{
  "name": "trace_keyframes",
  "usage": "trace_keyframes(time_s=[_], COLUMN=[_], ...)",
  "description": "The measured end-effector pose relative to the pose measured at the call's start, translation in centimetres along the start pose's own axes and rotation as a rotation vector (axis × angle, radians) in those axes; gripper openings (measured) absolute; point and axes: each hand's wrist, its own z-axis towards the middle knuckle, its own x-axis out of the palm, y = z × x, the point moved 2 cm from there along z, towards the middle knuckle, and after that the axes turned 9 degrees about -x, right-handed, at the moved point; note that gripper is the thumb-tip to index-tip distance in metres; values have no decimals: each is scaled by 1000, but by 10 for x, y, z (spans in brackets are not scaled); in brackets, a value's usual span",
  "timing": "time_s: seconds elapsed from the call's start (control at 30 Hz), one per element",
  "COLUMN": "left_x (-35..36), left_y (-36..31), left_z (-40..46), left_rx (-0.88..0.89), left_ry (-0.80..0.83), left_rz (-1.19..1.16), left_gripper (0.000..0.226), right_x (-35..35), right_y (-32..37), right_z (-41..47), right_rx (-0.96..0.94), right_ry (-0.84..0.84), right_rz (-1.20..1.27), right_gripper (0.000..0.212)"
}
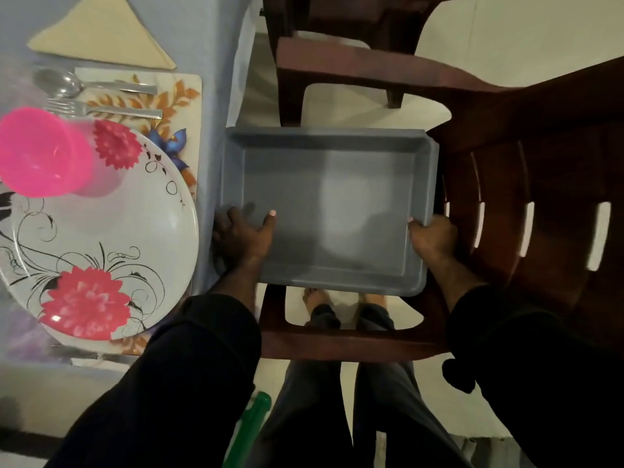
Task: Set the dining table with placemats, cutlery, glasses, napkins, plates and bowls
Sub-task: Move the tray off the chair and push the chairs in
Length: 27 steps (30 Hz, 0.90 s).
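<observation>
Both hands hold a grey tray [331, 204] over a brown chair [526, 211], beside the table [216, 96]: left hand [244, 236] grips its left rim, right hand [432, 238] its right rim. On the table's placemat [182, 96] lie plate [135, 231], pink cup [44, 153], spoon [67, 83], fork [101, 110]; napkin [101, 35] beyond.

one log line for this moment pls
stage: place set | left hand: grips tray left rim | right hand: grips right rim | tray: empty, over chair | table: plate, cup, fork, spoon, napkin

Cup [44, 153] on plate [111, 238] (over placemat [182, 96]); tray [331, 204] right, beside table [216, 62].
</observation>
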Motion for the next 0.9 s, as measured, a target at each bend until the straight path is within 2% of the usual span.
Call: trace_keyframes(time_s=[0.13, 0.33, 0.4, 0.5, 0.57, 0.67, 0.8, 0.9], left_x=[-1, -14, -25, -50, -65, -85, -111, -130], left_y=[-7, -37, -45, -54, -58, -69, -82, -79], left_z=[4, -2, -13, -39, -53, -69, -92, -114], left_rx=[-41, -162, -154, -104, -63, 24, 81, 61], left_ry=[112, 289, 331, 402, 409, 419, 368, 308], left_rz=[-101, -169, -195, -314, -338, -315, -327, -355], left_gripper=[79, 99, 104, 95, 94, 108, 102, 105], right_x=[-43, -133, -163, -211, -240, -273, -308, -333], right_y=[23, 63, 76, 91, 97, 103, 110, 113], right_z=[-15, -51, -69, -92, -103, -112, -119, -124], right_rx=[-79, -151, -162, -183, -195, -223, -292, -401], right_ry=[-74, -112, -133, -195, -228, -264, -261, -239], right_rz=[15, -77, -97, -114, -122, -113, -85, 14], right_gripper=[30, 22, 20, 19, 19, 18, 19, 24])
